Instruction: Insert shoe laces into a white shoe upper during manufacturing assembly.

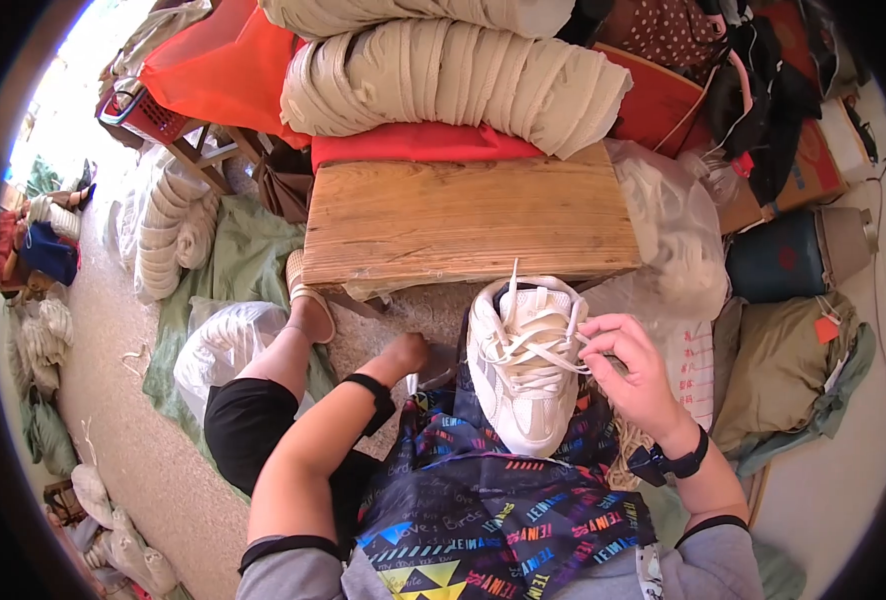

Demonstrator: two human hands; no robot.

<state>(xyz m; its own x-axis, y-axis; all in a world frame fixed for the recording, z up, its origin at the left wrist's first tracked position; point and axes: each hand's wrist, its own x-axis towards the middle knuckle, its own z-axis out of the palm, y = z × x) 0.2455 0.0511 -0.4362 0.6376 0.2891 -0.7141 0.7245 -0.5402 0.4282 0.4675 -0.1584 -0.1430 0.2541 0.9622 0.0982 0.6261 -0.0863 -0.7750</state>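
A white sneaker [526, 375] rests on my lap, toe toward me, against the near edge of the wooden bench. Its white laces cross over the tongue, and one lace end stands up at the collar. At the shoe's right side my right hand [631, 368] pinches a shoelace [575, 345] between thumb and forefinger. My left hand [404, 353] is to the left of the shoe, in shadow and apart from it. It looks closed, with its fingers mostly hidden. A small white piece shows just below that hand; what it belongs to is unclear.
Rolls of beige shoe pieces [443, 85] lie on red cloth atop the wooden bench [463, 215]. Plastic bags [233, 345] and a green sheet [253, 235] cover floor at left. Right stand a dark blue container [775, 255] and an olive bundle [793, 360].
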